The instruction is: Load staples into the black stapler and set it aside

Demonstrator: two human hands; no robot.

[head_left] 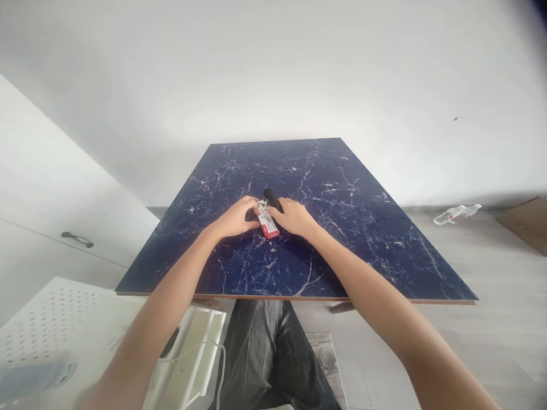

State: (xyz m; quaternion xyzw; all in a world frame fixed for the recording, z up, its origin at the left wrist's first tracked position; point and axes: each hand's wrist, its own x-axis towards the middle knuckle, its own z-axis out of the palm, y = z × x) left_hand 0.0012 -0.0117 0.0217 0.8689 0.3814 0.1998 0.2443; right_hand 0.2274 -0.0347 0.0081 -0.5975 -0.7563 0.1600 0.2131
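A small red-and-white packet (269,226) lies between my hands, above the middle of the dark blue table (354,256). My left hand (237,218) grips its left edge, the fingers at the upper end and the thumb lower down. My right hand (297,217) is closed at its right side, with the thumb on the packet's face. A black rounded, handle-like piece (270,197) sticks out just beyond the packet, beside my right fingertips. Its lower end is hidden, so whether it is joined to the packet I cannot tell.
The marbled table top meets a white wall (273,74) at the back. A white perforated surface (51,319) and a pale cable (223,364) are at the lower left. On the floor at right lie a clear plastic bottle (457,214) and a brown cardboard piece (527,222).
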